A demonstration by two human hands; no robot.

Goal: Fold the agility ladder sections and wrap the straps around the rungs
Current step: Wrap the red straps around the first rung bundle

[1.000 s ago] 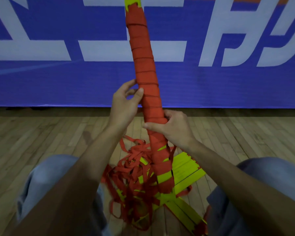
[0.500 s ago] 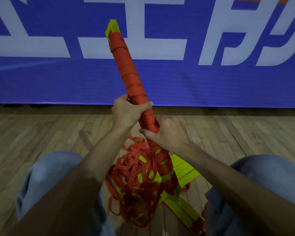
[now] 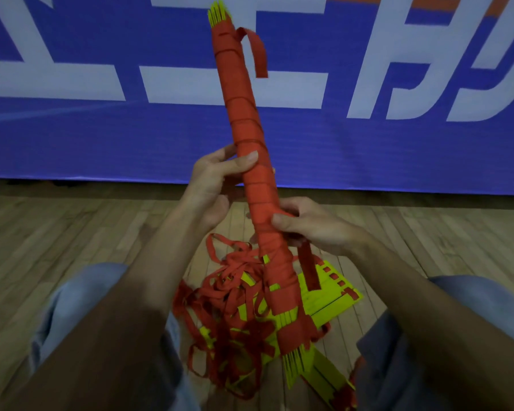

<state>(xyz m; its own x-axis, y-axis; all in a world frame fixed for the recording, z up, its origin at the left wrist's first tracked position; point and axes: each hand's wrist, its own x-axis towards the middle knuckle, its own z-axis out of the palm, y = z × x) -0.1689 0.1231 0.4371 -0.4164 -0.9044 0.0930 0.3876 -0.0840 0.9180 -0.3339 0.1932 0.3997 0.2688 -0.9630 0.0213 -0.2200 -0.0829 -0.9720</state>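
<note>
The bundle [image 3: 244, 114], a stack of yellow rungs bound almost end to end in red strap, is held up off the floor [image 3: 72, 232], tilted with its top leaning left and away, in front of a blue banner [image 3: 101, 134]. The left hand [image 3: 214, 182] is curled round its middle with the thumb laid across the front. The right hand [image 3: 315, 226] grasps it just lower, thumb on the front and fingers behind. The main risk, as I judge it, is unwinding. One tail [image 3: 257, 51] stands free near the top and another [image 3: 307, 266] hangs just below the right hand, so neither end looks tucked in. If either hand eases, the turns could slacken and the rungs fan out, as their tips already do at both ends. The second risk is snagging. The bundle's lower end sits in or just above a tangle [image 3: 235, 307] of loose strap on the floor, and I cannot tell which. Pulling more strap could drag up a knot or the flat rungs [image 3: 333, 295] lying beside it. By count there is one wrapped bundle, two hands both on it, two free tails, one tangle, and one flat spread of rungs on the floor whose number is too blurred to tell.
</note>
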